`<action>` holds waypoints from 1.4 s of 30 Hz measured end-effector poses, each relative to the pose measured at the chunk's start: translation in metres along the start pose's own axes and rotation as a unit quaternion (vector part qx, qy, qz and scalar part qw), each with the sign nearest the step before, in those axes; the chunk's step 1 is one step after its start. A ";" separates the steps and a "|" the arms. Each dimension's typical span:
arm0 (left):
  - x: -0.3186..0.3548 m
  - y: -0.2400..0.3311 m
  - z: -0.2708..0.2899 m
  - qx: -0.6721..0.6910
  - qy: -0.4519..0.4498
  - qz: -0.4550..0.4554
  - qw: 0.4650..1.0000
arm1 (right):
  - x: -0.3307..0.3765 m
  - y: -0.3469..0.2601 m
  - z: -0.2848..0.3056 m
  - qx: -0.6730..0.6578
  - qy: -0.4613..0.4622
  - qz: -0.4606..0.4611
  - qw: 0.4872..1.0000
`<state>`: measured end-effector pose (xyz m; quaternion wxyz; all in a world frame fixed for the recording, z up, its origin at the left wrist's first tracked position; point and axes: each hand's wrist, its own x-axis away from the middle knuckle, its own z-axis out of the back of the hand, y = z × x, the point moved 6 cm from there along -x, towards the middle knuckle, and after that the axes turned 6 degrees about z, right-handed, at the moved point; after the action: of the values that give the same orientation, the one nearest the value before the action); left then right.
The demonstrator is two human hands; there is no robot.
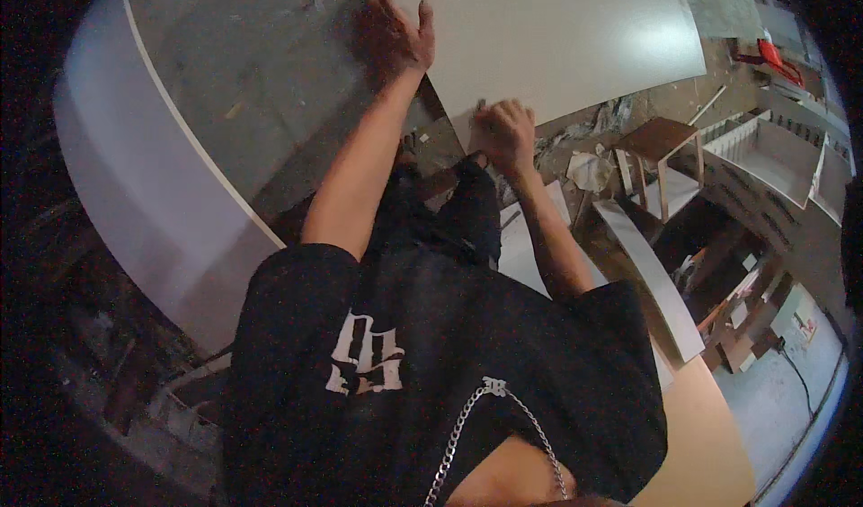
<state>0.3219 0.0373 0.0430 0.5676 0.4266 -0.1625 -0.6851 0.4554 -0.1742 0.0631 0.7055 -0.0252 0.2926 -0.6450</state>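
A large white board (557, 31) lies flat ahead of me over the concrete floor (261, 48). My left hand (394, 32) rests on the board's left edge with its fingers spread. My right hand (503, 132) is curled around the board's near corner. Below the hands I see my black shirt and dark trousers.
A long curved white panel (135, 174) stands to the left. A small wooden stool (661, 143) sits to the right, with white cabinet parts (773, 152) and a narrow white plank (652, 278) beyond it. Scraps and debris litter the floor near the stool.
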 end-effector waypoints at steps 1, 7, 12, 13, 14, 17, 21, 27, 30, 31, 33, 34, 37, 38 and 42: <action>0.003 -0.002 0.001 0.001 0.009 -0.001 1.000 | 0.004 -0.001 -0.003 0.012 -0.007 -0.013 1.000; 0.009 -0.005 0.007 -0.018 0.018 0.019 1.000 | -0.017 -0.004 0.000 0.053 -0.017 -0.065 0.996; 0.009 -0.002 0.012 -0.025 0.024 0.029 0.999 | -0.006 -0.015 0.002 0.073 -0.048 -0.071 0.994; 0.008 -0.001 0.012 -0.015 0.035 0.019 0.999 | -0.019 -0.011 0.000 0.072 -0.042 -0.077 0.994; 0.009 -0.001 0.013 -0.006 0.045 0.010 0.999 | -0.026 -0.009 0.000 0.072 -0.036 -0.083 0.993; 0.006 0.000 0.014 -0.035 0.020 0.019 0.999 | 0.002 -0.017 -0.002 0.111 -0.080 -0.080 0.987; 0.001 -0.001 0.014 -0.063 0.006 0.042 0.997 | 0.010 -0.026 0.000 0.054 -0.060 -0.038 0.996; 0.008 0.000 0.003 -0.053 0.039 0.024 0.998 | 0.012 -0.028 -0.012 0.015 -0.022 -0.030 0.999; 0.013 0.006 0.013 -0.107 -0.007 0.049 0.993 | 0.044 -0.050 0.006 -0.029 -0.046 -0.014 0.998; 0.007 0.020 0.029 -0.120 -0.031 0.062 0.990 | 0.047 -0.051 0.010 -0.029 -0.048 -0.003 0.998; 0.004 0.028 0.037 -0.126 -0.049 0.072 0.988 | 0.050 -0.054 0.013 -0.026 -0.052 0.020 0.998; 0.006 0.025 0.034 -0.119 -0.041 0.069 0.990 | 0.052 -0.056 0.014 -0.031 -0.055 0.024 0.998; 0.013 0.020 0.033 -0.151 -0.026 0.038 0.987 | 0.050 -0.057 0.013 -0.042 -0.050 0.037 0.997; 0.015 0.018 0.033 -0.172 -0.022 0.025 0.985 | 0.047 -0.058 0.010 -0.045 -0.040 0.044 0.997; 0.026 0.005 0.007 -0.110 0.015 0.021 0.994 | 0.031 -0.052 -0.026 -0.026 -0.022 0.083 0.996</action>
<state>0.3199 0.0098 0.0406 0.6276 0.3681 -0.0865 -0.6806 0.3975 -0.2025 0.0517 0.7620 -0.0333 0.2944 -0.5758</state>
